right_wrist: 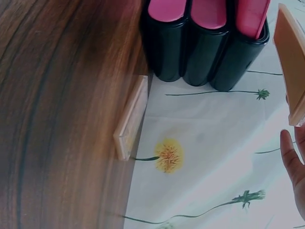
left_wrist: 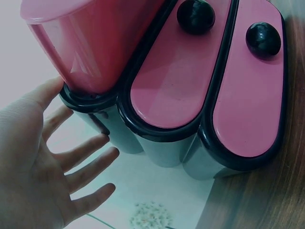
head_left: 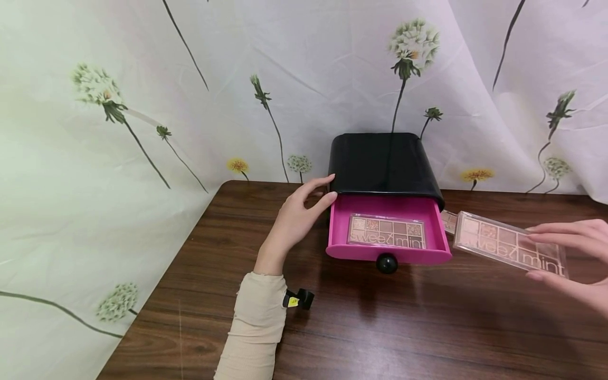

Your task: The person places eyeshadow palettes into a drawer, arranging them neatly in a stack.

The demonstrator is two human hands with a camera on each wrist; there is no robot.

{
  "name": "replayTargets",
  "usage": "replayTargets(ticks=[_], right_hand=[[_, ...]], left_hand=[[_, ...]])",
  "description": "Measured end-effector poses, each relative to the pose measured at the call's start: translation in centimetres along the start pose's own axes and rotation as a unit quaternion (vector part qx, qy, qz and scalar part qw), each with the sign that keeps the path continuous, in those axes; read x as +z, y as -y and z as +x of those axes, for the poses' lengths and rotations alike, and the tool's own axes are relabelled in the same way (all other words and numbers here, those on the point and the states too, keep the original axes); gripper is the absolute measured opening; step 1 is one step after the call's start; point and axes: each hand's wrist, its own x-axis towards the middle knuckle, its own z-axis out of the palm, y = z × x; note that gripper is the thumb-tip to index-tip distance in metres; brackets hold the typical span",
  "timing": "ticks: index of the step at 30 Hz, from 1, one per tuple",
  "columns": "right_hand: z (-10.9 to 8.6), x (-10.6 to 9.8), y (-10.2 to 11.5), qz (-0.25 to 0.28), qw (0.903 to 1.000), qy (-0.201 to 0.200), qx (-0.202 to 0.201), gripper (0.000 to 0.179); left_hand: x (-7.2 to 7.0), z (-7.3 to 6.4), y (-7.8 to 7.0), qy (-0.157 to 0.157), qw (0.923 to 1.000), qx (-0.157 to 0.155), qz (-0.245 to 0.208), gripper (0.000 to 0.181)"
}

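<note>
A black cabinet with pink drawers stands on the table, its top drawer pulled out. Inside that drawer lies an eyeshadow palette with a clear lid lettered "sweet mint". My left hand touches the cabinet's left side near the top front edge, thumb at the rim and the other fingers spread, as the left wrist view shows. To the right of the drawer, my right hand pinches a second, similar palette by its right end, above the table. A third palette rests on the table beside the cabinet, mostly hidden in the head view.
Below the open drawer, two more drawers with round black knobs are closed. A white cloth printed with dandelions hangs behind and to the left of the dark wooden table. A black strap device sits at my left wrist.
</note>
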Motion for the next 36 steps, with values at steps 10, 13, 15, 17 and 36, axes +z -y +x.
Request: replayTargets(ticks=[10, 13, 15, 17, 36], right_hand=[[1.3, 0.2, 0.9, 0.022, 0.9994, 0.007, -0.025, 0.067], [1.7, 0.5, 1.3, 0.042, 0.9985, 0.007, -0.034, 0.063], [1.9, 0.8, 1.5, 0.050, 0.9980, 0.011, -0.036, 0.060], [2.2, 1.1, 1.8, 0.049, 0.9980, 0.022, -0.033, 0.056], [4.4, 4.3, 3.6, 0.031, 0.9958, 0.082, -0.026, 0.057]], left_hand=[[0.0, 0.0, 0.0, 0.001, 1.0000, 0.001, -0.009, 0.045], [0.1, -0.1, 0.0, 0.001, 1.0000, 0.000, -0.009, 0.045], [0.1, -0.1, 0.0, 0.001, 1.0000, -0.001, -0.009, 0.045], [0.1, -0.1, 0.0, 0.000, 1.0000, -0.003, -0.006, 0.045], [0.1, -0.1, -0.1, 0.001, 0.9999, 0.002, -0.011, 0.046]])
